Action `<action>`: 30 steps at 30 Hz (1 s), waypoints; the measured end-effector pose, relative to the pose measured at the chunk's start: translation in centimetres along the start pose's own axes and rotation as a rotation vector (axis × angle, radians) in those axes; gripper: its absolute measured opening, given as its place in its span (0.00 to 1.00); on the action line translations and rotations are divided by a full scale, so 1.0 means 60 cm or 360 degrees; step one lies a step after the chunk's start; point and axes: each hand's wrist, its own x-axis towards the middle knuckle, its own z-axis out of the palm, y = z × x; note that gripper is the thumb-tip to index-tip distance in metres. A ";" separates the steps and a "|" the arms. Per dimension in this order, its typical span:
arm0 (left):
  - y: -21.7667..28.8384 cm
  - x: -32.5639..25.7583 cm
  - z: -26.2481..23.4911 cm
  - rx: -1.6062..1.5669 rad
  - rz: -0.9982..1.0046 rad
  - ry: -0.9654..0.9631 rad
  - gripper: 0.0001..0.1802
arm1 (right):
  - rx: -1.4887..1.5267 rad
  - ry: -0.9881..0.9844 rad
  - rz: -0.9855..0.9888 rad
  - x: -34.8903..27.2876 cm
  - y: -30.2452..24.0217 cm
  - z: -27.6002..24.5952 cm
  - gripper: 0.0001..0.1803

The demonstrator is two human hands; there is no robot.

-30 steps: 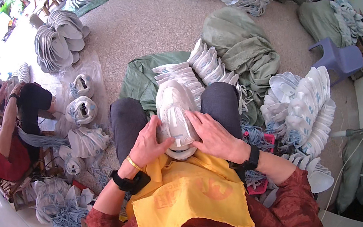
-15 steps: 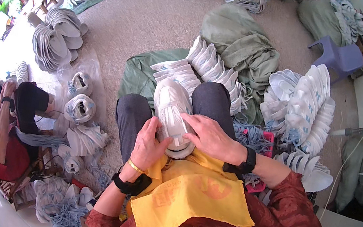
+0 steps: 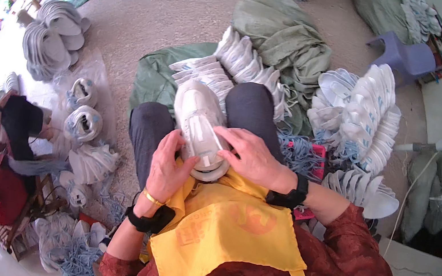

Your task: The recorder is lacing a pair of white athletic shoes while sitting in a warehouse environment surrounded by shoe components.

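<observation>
The person sits with a white shoe (image 3: 200, 126) resting on the lap, between the two knees, its toe pointing away from the body and its heel just above the yellow apron (image 3: 223, 231). The left hand (image 3: 167, 164) is closed around the heel side of the shoe, fingers curled on its left wall, and the right hand (image 3: 250, 154) lies over the shoe's right side with the fingers pressed on the tongue area; both hands grip the same shoe. I judge that the work is at the step of handling the upper part of the shoe, maybe the lace zone, and the next move would need a steady hold by the left hand while the right fingers work with care. Beyond the shoe, stacked white insoles (image 3: 233, 62) lie on a green cloth (image 3: 152, 78), and to the right of the shoe is a bundle of blue laces (image 3: 299, 153). Compared with one second ago, the shoe and both hands stay in nearly the same place; only the view has shifted a little
</observation>
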 end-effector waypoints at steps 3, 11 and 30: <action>0.010 -0.004 -0.006 -0.0015 -0.0086 -0.0053 0.22 | 0.0014 0.0044 -0.0013 -0.005 -0.001 0.014 0.27; 0.010 0.002 -0.004 -0.0087 -0.0087 -0.0146 0.19 | 0.0383 0.0096 0.0173 -0.045 0.012 -0.027 0.18; 0.022 0.007 -0.002 -0.0211 -0.0282 -0.0169 0.18 | 0.0195 0.0318 0.1554 -0.427 0.415 0.052 0.14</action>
